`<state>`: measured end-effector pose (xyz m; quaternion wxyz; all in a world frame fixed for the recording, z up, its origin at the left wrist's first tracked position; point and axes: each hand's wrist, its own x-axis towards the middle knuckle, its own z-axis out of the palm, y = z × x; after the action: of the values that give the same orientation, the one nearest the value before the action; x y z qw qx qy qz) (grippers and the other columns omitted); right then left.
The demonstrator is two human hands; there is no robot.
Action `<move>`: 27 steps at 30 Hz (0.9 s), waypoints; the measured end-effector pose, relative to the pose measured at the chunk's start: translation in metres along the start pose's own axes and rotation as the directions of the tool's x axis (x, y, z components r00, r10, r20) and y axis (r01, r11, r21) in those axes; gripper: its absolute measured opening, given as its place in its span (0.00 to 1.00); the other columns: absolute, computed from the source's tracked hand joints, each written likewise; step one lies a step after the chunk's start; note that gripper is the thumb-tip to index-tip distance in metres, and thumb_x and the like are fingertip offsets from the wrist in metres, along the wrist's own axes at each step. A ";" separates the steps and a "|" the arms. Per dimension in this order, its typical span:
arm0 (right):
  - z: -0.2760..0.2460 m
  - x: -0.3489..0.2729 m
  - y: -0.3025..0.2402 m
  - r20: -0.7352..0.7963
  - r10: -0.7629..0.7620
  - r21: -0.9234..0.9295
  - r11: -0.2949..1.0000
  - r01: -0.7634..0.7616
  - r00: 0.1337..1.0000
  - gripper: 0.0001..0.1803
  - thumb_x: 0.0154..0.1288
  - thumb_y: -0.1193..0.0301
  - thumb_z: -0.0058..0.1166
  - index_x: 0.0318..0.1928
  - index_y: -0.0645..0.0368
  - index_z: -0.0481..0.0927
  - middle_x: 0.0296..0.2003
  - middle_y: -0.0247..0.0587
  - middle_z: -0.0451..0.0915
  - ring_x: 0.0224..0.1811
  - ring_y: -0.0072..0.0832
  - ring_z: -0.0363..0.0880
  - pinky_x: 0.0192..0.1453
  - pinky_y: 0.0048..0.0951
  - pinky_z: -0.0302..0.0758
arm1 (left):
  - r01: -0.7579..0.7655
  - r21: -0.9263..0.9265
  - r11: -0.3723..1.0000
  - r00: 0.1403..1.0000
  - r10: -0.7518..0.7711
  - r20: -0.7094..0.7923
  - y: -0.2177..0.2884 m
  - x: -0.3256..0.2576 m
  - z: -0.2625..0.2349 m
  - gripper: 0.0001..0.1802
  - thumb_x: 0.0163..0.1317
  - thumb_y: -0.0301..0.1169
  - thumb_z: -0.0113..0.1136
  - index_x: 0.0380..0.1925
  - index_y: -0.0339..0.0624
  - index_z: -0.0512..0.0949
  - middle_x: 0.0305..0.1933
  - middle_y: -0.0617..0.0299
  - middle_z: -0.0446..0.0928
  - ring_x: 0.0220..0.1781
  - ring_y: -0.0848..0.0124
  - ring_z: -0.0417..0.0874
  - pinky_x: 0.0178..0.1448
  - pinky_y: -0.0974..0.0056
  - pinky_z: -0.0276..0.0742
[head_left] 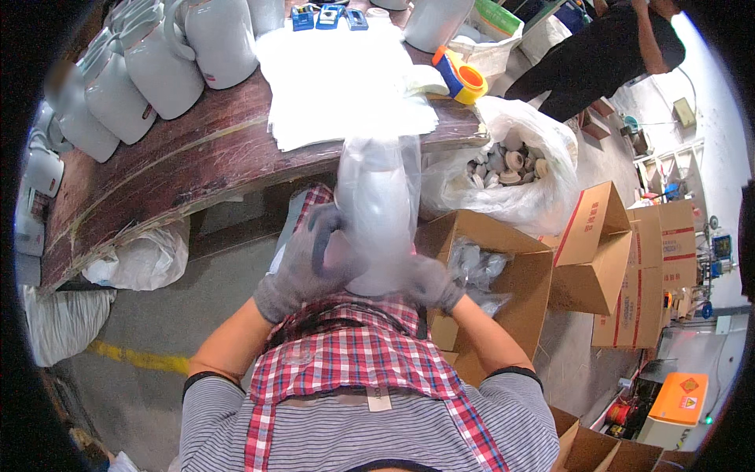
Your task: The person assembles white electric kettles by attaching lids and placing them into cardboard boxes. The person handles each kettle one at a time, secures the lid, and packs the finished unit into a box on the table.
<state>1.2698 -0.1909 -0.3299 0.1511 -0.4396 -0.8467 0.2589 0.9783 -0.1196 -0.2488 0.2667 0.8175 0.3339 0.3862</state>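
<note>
A pale grey jug-like vessel (376, 208) stands up in front of my lap inside a clear plastic bag (346, 169). The bag's upper end reaches the table edge and the stack of white sheets (346, 86). My left hand (318, 256), in a grey knitted glove, is closed on the left side near the vessel's lower end. My right hand (421, 279), gloved too, grips it low on the right, somewhat blurred. Several white handled jugs (216, 39) are lined up on the brown table (189, 149) at the left.
A yellow-and-blue tape dispenser (468, 81) lies on the table's right end. Beyond it a plastic sack (550, 157) holds round stoppers. An open carton (523, 291) with bagged things stands right of my arm; more cartons (629, 291) lie farther right. A person (598, 47) stands far right.
</note>
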 end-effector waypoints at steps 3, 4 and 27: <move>0.024 0.008 -0.025 0.091 -0.142 -0.040 0.988 0.146 0.986 0.17 0.54 0.63 0.55 0.43 0.58 0.76 0.42 0.48 0.77 0.45 0.45 0.78 0.47 0.43 0.77 | 0.475 -0.006 0.880 0.879 -0.475 -0.036 -0.012 0.020 0.030 0.31 0.49 0.42 0.72 0.47 0.36 0.69 0.47 0.44 0.73 0.51 0.50 0.75 0.58 0.53 0.72; 0.030 0.008 -0.034 0.152 -0.150 -0.094 0.982 0.165 0.977 0.17 0.55 0.62 0.56 0.43 0.57 0.76 0.41 0.46 0.77 0.45 0.43 0.78 0.46 0.42 0.77 | 0.606 -0.101 0.789 0.795 -0.598 0.102 -0.015 0.028 0.030 0.30 0.51 0.41 0.71 0.47 0.34 0.71 0.44 0.45 0.75 0.47 0.49 0.76 0.54 0.54 0.74; -0.217 -0.110 -0.003 -0.252 0.190 -0.734 0.602 -0.315 0.949 0.21 0.60 0.66 0.52 0.56 0.43 0.75 0.38 0.34 0.78 0.39 0.35 0.81 0.40 0.38 0.79 | 0.267 -0.536 0.801 0.874 0.033 0.484 0.001 0.053 0.083 0.22 0.63 0.25 0.60 0.58 0.33 0.71 0.46 0.59 0.78 0.45 0.72 0.79 0.53 0.65 0.76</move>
<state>1.4348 -0.2171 -0.1534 -0.0251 -0.5950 -0.7912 -0.1387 1.0715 -0.0956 -0.2704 0.6030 0.7398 0.1743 0.2422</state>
